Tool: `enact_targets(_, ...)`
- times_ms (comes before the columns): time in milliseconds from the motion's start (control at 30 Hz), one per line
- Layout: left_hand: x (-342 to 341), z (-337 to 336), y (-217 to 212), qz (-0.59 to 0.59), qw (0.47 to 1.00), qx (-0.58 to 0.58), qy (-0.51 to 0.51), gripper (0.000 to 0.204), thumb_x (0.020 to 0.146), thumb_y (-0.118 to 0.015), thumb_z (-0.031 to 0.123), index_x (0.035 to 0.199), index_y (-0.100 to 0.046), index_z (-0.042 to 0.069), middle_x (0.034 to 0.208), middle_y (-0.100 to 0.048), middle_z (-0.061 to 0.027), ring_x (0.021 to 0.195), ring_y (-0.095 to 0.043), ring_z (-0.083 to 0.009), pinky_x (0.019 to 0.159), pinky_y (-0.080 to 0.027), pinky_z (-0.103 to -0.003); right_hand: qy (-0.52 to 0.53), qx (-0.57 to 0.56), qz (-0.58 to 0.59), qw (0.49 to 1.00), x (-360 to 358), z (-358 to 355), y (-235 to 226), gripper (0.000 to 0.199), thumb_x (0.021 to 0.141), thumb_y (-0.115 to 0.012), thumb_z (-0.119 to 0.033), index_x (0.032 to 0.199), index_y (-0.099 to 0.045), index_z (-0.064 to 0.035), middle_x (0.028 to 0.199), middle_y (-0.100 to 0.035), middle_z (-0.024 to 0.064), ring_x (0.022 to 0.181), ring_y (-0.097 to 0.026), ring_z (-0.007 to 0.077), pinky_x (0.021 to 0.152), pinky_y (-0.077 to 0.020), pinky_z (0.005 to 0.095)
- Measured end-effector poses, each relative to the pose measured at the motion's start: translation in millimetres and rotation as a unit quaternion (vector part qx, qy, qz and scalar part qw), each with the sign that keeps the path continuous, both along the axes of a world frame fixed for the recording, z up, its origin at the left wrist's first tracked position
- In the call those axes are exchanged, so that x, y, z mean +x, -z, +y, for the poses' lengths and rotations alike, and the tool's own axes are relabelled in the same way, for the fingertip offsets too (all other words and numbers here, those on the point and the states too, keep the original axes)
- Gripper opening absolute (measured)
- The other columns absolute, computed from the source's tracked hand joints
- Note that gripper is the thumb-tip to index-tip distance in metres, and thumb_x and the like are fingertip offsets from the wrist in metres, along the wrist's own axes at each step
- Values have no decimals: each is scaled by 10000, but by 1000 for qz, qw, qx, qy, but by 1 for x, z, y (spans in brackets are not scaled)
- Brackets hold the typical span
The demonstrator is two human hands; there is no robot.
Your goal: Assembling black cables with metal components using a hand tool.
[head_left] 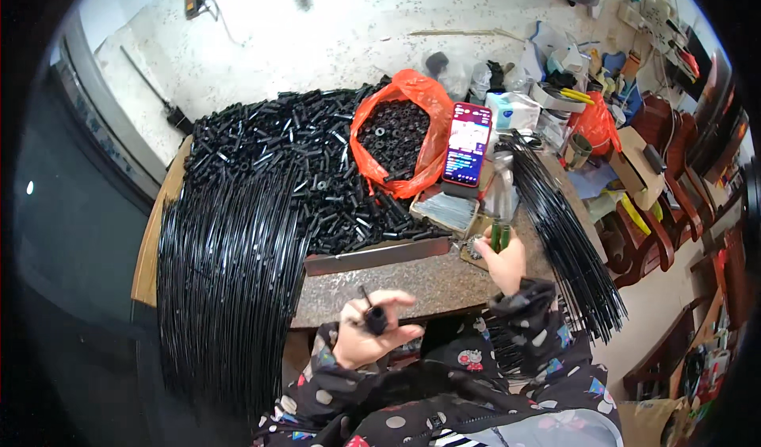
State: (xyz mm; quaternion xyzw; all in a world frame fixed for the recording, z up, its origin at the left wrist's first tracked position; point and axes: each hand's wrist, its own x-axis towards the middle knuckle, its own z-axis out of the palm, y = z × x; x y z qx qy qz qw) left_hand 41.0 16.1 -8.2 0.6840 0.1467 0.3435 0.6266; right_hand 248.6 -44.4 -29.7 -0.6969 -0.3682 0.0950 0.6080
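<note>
A thick bundle of black rods (230, 280) is draping over the table edge, well left of the fingers. The left hand (366, 332) is pinching a short black tube (372, 316), fingers curling shut around it. Just right, the right hand (503, 261) is gripping green-handled pliers (499, 234), fingers closing on the handles. Beyond its fingertips, a phone (468, 143) is leaning beside an orange bag (432, 102).

- The black piece (373, 318) is half hidden inside the left hand's fingers (390, 299); its shape is unclear.
- The green-handled tool (499, 235): its head is hidden beyond the right hand's fingers (490, 254).
- The rods (226, 288) run out of sight below the bench (396, 282).
</note>
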Motion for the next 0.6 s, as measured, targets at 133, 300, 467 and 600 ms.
enact_targets(133, 16, -7, -16, 18, 998, 18, -65, 479, 519, -682, 54, 945, -470, -4, 499, -358, 78, 437, -308, -11, 421, -255, -151, -227, 124, 388, 884, -69, -9, -43, 219, 653, -509, 28, 809, -371, -38, 633, -472, 53, 443, -415, 95, 382, -325, 172)
enact_targets(300, 16, -29, -29, -109, 988, -111, -12, 618, 572, -650, 37, 1076, -307, -63, 581, -449, 24, 535, -463, -43, 515, -364, -155, -285, 199, 357, 867, -109, -25, -44, 218, 655, -537, 23, 804, -381, -13, 687, -485, 48, 640, -489, 116, 620, -396, 221)
enact_targets(467, 6, -41, -22, -105, 987, -124, -15, 611, 593, -633, 41, 1073, -282, -96, 591, -451, 26, 560, -480, -69, 655, -381, -213, -277, 187, 341, 879, -120, -31, -51, 229, 655, -547, 8, 807, -378, -11, 689, -484, 49, 641, -489, 112, 610, -398, 216)
enact_targets(600, 4, -45, -28, -191, 969, -158, -15, 580, 611, -619, 49, 1057, -285, -113, 578, -438, 24, 549, -472, -65, 711, -379, -260, -303, 184, 322, 878, -122, -32, -50, 226, 662, -543, 3, 810, -374, -10, 688, -485, 52, 642, -489, 111, 604, -398, 213)
